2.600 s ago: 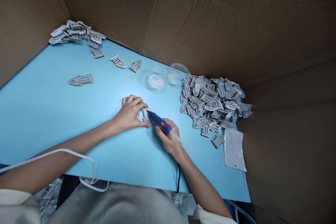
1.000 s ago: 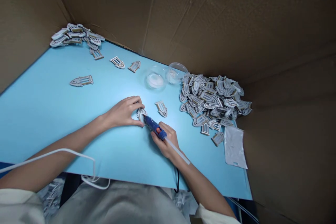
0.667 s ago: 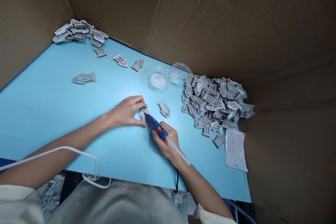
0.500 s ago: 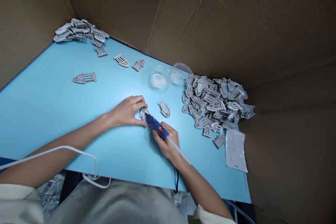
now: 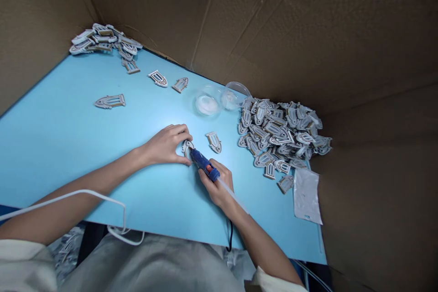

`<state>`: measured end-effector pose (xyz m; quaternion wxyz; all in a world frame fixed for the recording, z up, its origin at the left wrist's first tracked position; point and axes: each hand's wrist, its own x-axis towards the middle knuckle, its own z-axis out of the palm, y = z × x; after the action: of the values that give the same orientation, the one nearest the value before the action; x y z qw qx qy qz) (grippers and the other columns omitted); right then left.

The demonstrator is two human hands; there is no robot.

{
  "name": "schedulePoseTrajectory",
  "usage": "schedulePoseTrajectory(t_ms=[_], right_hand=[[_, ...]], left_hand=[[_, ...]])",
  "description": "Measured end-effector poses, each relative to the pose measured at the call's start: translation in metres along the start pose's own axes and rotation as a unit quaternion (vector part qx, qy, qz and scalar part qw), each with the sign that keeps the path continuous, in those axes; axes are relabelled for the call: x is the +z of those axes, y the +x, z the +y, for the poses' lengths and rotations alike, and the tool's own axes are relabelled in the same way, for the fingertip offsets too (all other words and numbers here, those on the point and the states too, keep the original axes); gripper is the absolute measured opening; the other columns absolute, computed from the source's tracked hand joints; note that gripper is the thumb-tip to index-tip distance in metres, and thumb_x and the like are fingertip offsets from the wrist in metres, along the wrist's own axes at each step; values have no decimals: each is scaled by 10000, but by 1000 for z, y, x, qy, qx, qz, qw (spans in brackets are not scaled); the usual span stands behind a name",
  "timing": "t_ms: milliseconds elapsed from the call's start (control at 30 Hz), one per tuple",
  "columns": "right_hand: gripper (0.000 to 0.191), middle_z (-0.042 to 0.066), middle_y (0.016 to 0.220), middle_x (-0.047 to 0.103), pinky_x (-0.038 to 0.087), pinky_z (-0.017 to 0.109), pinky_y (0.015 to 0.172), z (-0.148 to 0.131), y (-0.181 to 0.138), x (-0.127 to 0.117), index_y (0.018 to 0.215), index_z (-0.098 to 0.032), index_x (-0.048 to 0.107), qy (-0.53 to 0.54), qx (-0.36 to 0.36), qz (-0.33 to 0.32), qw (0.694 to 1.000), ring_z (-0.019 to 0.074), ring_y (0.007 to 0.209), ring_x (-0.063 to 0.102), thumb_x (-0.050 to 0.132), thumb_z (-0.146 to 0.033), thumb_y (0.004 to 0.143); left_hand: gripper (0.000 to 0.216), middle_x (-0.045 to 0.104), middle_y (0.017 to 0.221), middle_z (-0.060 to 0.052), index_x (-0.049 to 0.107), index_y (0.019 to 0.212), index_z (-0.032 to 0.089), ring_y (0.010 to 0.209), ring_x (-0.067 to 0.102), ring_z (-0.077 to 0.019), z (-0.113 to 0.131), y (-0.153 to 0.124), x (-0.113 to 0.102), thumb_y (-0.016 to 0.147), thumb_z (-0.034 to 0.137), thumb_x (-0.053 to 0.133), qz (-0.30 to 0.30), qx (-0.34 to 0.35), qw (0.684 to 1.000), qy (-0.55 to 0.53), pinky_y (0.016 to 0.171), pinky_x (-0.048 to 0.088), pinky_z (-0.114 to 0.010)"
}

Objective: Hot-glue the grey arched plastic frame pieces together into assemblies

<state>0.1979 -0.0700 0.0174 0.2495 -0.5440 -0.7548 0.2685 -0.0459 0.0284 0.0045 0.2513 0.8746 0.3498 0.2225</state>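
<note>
My left hand point(image 5: 165, 145) pinches a small grey arch-shaped piece point(image 5: 186, 147) flat against the blue table point(image 5: 61, 146). My right hand point(image 5: 219, 185) grips a blue glue gun point(image 5: 203, 164) with a clear glue stick out its back; the nozzle touches that piece. A second arch-shaped piece point(image 5: 214, 141) lies loose just to the right of the nozzle.
A big heap of arch pieces point(image 5: 280, 134) lies to the right, a smaller heap point(image 5: 102, 41) at the far left corner. Two clear round dishes point(image 5: 219, 100), a few single pieces point(image 5: 110, 100) and a plastic bag point(image 5: 306, 195) lie about. Cardboard walls point(image 5: 273, 32) surround the table. A white cable point(image 5: 102, 200) crosses my left arm.
One arch piece now lies to the right of the nozzle, and my left hand pins another under the glue gun. In the last second both hands have stayed almost still.
</note>
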Motion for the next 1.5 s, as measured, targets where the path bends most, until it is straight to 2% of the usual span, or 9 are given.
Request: schedulePoseTrajectory(t_ms=[967, 1100, 1167, 1200, 1233, 1333, 1400, 1500], right_hand=[[320, -27, 696, 447, 327, 306, 629, 0, 1, -2, 756, -255, 369, 12, 5, -3, 1000, 157, 617, 434, 534, -359, 1010], [348, -34, 685, 440, 316, 311, 626, 0, -1, 5, 728, -248, 391, 39, 15, 6, 999, 147, 608, 410, 575, -378, 994], [351, -33, 691, 461, 340, 307, 625, 1, -1, 13, 736, -245, 441, 89, 47, 57, 993, 146, 612, 423, 603, -426, 988], [344, -27, 703, 487, 364, 305, 626, 2, 0, 18, 760, -243, 485, 126, 73, 110, 983, 149, 619, 443, 604, -469, 989], [349, -18, 722, 519, 392, 306, 628, 4, 1, 23, 797, -238, 532, 166, 101, 176, 965, 156, 630, 471, 596, -524, 988], [456, 24, 787, 603, 461, 312, 628, 12, 6, 27, 899, -220, 620, 262, 160, 352, 884, 172, 669, 546, 578, -671, 951], [495, 29, 786, 614, 465, 296, 601, 18, 9, 23, 883, -219, 625, 295, 173, 390, 855, 159, 651, 545, 620, -713, 908], [514, 27, 776, 618, 462, 276, 570, 26, 9, 13, 862, -220, 619, 306, 186, 384, 851, 146, 627, 540, 659, -733, 879]], left_hand=[[655, 683, 1127, -77, 699, 1148, 173, 1001, 683, -273, 0, 1, -1, 719, 593, 960, -4, -5, 1000, -2, 890, 512, -391], [647, 687, 1126, -79, 702, 1150, 173, 1000, 688, -271, 0, 1, -1, 726, 593, 954, -3, -8, 1000, -4, 889, 514, -386], [643, 693, 1119, -74, 705, 1142, 179, 992, 691, -267, 1, 1, 1, 727, 605, 948, 2, -14, 1000, -2, 889, 513, -384], [644, 697, 1114, -71, 708, 1132, 182, 989, 693, -268, 2, 1, 2, 722, 618, 945, 4, -19, 1000, 3, 891, 511, -387], [645, 701, 1108, -70, 712, 1120, 184, 987, 694, -272, 2, 1, 3, 717, 632, 941, 6, -24, 1000, 10, 895, 509, -395], [637, 711, 1127, -81, 723, 1119, 183, 1005, 700, -292, 4, 1, 2, 728, 645, 921, 9, -32, 999, 19, 912, 506, -423], [616, 706, 1222, -103, 719, 1202, 188, 1083, 692, -308, 4, 0, -2, 773, 593, 897, -1, -7, 1000, 1, 955, 506, -434], [511, 694, 1324, -107, 687, 1333, 217, 1183, 656, -306, 3, -2, -9, 862, 376, 808, -38, 49, 998, -18, 1029, 488, -432]])
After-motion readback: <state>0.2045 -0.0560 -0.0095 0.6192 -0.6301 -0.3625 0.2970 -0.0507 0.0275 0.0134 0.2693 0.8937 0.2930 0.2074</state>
